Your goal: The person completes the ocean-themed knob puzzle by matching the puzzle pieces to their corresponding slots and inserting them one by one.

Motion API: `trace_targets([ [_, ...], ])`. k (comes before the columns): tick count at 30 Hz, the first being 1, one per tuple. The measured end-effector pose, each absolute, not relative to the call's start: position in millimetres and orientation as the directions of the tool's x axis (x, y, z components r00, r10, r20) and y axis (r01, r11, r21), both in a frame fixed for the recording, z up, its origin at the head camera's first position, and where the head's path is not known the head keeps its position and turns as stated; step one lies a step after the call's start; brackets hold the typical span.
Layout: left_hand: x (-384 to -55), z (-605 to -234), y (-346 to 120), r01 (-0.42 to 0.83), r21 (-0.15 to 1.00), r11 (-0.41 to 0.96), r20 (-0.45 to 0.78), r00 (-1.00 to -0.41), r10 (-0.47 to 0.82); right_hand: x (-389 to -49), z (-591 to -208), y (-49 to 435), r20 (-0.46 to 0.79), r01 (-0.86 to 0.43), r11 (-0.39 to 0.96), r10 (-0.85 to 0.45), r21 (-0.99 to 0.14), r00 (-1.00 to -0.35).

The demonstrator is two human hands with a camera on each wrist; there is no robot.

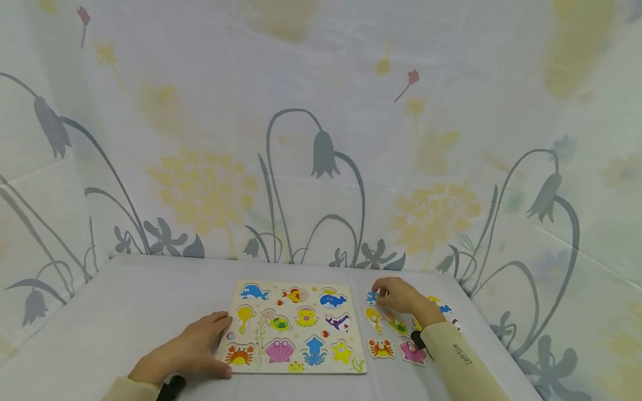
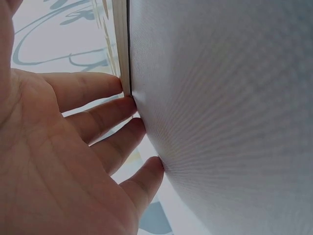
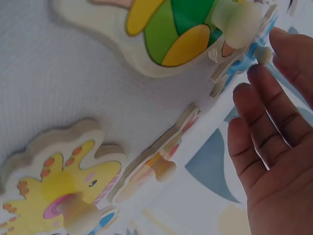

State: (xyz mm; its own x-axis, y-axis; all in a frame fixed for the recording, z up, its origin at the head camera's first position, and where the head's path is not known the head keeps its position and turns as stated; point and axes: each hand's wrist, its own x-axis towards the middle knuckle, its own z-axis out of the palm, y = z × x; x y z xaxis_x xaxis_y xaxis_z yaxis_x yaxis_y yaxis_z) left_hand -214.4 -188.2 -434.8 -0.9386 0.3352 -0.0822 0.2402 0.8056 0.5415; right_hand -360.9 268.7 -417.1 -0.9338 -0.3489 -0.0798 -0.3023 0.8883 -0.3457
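A wooden puzzle board [image 1: 296,295] with sea-animal pictures lies flat on the table. My left hand [image 1: 198,345] rests at its left side, fingers spread and fairly straight. In the left wrist view, the fingertips [image 2: 128,103] touch the white cloth and the board's edge [image 2: 121,44]. Right of the board, my right hand [image 1: 401,296] pinches the small knob [image 3: 264,55] of a blue puzzle piece [image 1: 371,298] between thumb and index finger. Its other fingers are loosely bent. Close by lie a yellow seahorse piece [image 1: 373,320] and a green turtle piece [image 1: 398,326], partly under the hand.
Nearer the front lie a crab piece [image 1: 381,348] and a pink shell piece [image 1: 413,352]. A blue whale piece [image 1: 444,309] and other pieces sit beyond my right wrist, partly hidden by the arm. A flower-printed curtain [image 1: 301,211] hangs behind the white table [image 1: 150,295].
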Motion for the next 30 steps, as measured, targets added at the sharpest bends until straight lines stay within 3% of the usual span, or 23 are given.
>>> trace_targets([
  [16,-215.4,-436.2,-184.6,0.209,0.526,0.824,-0.106,-0.946,0.307,-366.3,-423.4,267.4,-0.039,-0.365,0.881,-0.394,-0.301,-0.918],
  [30,-215.2,-436.3,-185.8,0.215,0.521,0.826,-0.104,-0.944,0.312,-369.4,-422.9,263.9,-0.014,-0.365,0.865,-0.394,-0.343,-0.919],
])
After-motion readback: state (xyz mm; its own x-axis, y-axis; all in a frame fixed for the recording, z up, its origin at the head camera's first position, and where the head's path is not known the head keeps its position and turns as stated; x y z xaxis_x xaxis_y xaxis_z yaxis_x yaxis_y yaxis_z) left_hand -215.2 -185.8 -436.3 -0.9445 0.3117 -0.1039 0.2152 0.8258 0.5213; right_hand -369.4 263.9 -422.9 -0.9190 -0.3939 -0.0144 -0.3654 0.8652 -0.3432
